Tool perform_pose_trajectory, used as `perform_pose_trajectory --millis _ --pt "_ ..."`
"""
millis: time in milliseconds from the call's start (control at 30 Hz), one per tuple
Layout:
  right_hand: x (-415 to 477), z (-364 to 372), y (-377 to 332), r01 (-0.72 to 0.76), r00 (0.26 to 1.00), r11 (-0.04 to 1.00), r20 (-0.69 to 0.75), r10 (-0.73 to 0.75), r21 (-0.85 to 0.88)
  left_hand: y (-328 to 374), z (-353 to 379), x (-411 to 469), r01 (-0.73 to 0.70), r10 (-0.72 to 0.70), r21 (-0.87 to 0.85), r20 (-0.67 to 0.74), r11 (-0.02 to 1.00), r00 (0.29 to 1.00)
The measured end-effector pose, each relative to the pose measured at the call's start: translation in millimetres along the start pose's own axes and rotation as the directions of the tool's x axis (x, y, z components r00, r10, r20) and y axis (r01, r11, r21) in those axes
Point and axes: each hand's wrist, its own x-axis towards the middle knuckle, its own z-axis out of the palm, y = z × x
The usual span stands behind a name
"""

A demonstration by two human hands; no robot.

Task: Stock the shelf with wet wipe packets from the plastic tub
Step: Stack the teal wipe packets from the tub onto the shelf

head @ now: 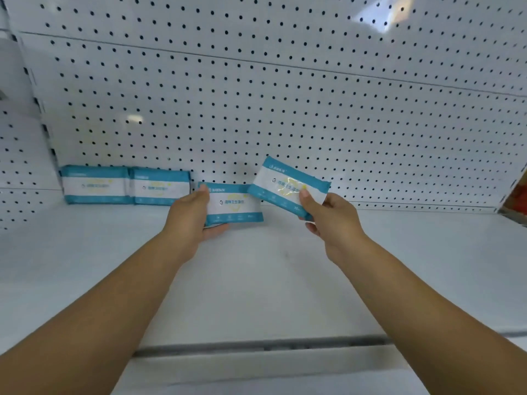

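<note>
White pegboard panel [285,95] across the whole upper frame; pale shelf deck [256,280] below it; grey front rail [256,344] along the lower centre.

Lower left, at the foot of the panel: first standing packet [95,185] and second standing packet [161,188], wet wipes, upright on their long edges, side by side and touching, backs to the panel.

Centre: left hand [188,215], one digit over the top left corner and the others curled beneath the bottom edge, clamped on third packet [236,205]. Held upright, just right of the second standing packet. Contact with the deck: cannot tell.

Right of centre: right hand [333,220], thumb on the face, fingers curled behind, pinching fourth packet [285,186] at its lower right end. Tilted, left end high, clear of the deck, overlapping the third packet's upper right corner in the view.

Far right edge: orange-red carton [516,201], cut off by the frame.

Plastic tub: not in view.

Risks, as judged:
- Third packet set down away from the panel: likely to tip forward, soft pack on a narrow edge.
- Pushed too hard leftward: may topple the standing pair.
- End pinch on the fourth packet: may slip or droop.
- Both packets converging on one slot: likely collision.
</note>
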Motion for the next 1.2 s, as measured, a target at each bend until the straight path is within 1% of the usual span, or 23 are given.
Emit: perform_pose_trajectory --millis 133,200,267,367,433,500,633,700,800,833,867,933,1000,1033,1100,1133,1200 --pt "8 34 5 -0.033 0.998 0.999 0.057 0.033 -0.009 -3 -17 15 0.032 -0.030 -0.116 0.017 0.993 0.999" --pt "14 48 12 -0.046 0.991 0.998 0.122 0.051 -0.039 -5 -24 20 0.053 -0.051 -0.201 0.014 0.978 0.999" --pt "19 60 21 -0.025 0.982 0.996 0.186 0.041 -0.089 -6 -28 23 0.067 -0.054 -0.213 0.065 0.975 0.996" --pt "23 72 31 0.046 0.979 0.987 0.202 -0.015 -0.152 -9 -29 24 0.029 -0.012 -0.094 0.174 0.995 0.985" --pt "25 77 33 0.050 0.976 0.985 0.218 -0.013 -0.168 -11 -30 25 -0.032 0.032 -0.004 0.213 0.999 0.977" --pt "28 80 32 0.051 0.972 0.978 0.236 -0.002 -0.202 -12 -34 28 -0.066 0.047 0.073 0.234 0.995 0.971" --pt "37 82 37 0.053 0.955 0.976 0.295 0.012 -0.212 -14 -42 36 -0.079 0.047 0.110 0.270 0.991 0.962" --pt "41 81 41 0.017 0.924 0.983 0.377 0.055 -0.185 -14 -43 37 -0.083 0.049 0.115 0.272 0.990 0.961" --pt "44 81 39 -0.056 0.824 0.996 0.560 0.087 -0.073 -12 -45 37 -0.129 0.088 0.160 0.242 0.979 0.966" --pt "45 82 39 -0.051 0.800 0.996 0.594 0.086 -0.076 -12 -45 38 -0.152 0.108 0.189 0.228 0.970 0.968" --pt "47 83 40 -0.030 0.795 0.995 0.601 0.084 -0.100 -12 -46 38 -0.178 0.129 0.229 0.215 0.957 0.968" --pt "53 88 44 0.024 0.828 0.988 0.557 0.067 -0.155 -14 -48 41 -0.253 0.198 0.344 0.187 0.904 0.962" --pt "58 95 46 0.068 0.882 0.980 0.471 0.029 -0.187 -14 -52 46 -0.320 0.289 0.475 0.140 0.820 0.947" --pt "61 100 45 0.090 0.905 0.976 0.425 0.003 -0.198 -13 -55 49 -0.330 0.329 0.525 0.099 0.784 0.939" --pt "67 109 43 0.138 0.944 0.965 0.324 -0.061 -0.221 -10 -64 52 -0.297 0.383 0.638 0.004 0.710 0.924" --pt "72 114 44 0.163 0.958 0.958 0.271 -0.096 -0.236 -9 -67 53 -0.260 0.406 0.728 -0.027 0.634 0.914" --pt "80 122 47 0.208 0.968 0.941 0.197 -0.158 -0.266 -11 -73 52 -0.166 0.431 0.907 -0.019 0.388 0.902"
